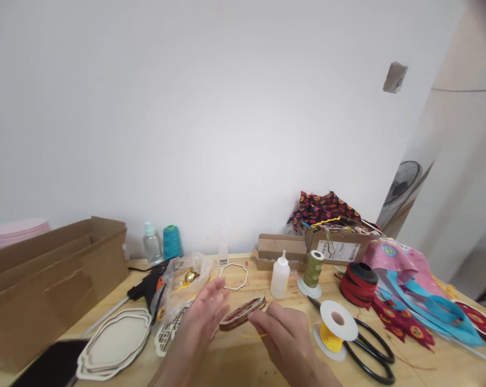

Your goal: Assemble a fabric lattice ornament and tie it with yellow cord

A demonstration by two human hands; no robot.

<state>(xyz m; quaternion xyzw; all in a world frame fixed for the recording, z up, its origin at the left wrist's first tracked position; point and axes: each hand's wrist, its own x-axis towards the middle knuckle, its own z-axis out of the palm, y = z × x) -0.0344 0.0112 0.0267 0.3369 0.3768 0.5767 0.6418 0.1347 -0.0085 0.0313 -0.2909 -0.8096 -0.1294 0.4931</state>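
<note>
Well, we take in a pale wooden worktable [234,365] across the bottom of the frame, with a long cardboard box [53,290] at the left and a heap of pink and blue printed fabric [423,301] at the right. Nearer the middle we find black-handled scissors [371,349], a hot glue gun [150,285], a plastic squeeze bottle [280,275] and a spool of yellow thread [333,328]. At lower centre, the two hands are close together but not joined: the left hand [200,317] is flat and open, and the right hand [285,336] comes in from the other side with its fingers extended. Between them lies a small scalloped piece wrapped in red patterned fabric [243,313]. Fingertips of both hands come up to its edges, though we cannot tell whether either hand grips it. It looks light and fairly stiff, probably with a firm core under the wrapping, so we would take it by the rim. Its underside is hidden from us, and a dark object [49,365] at lower left is cut off, so we cannot make it out.
</note>
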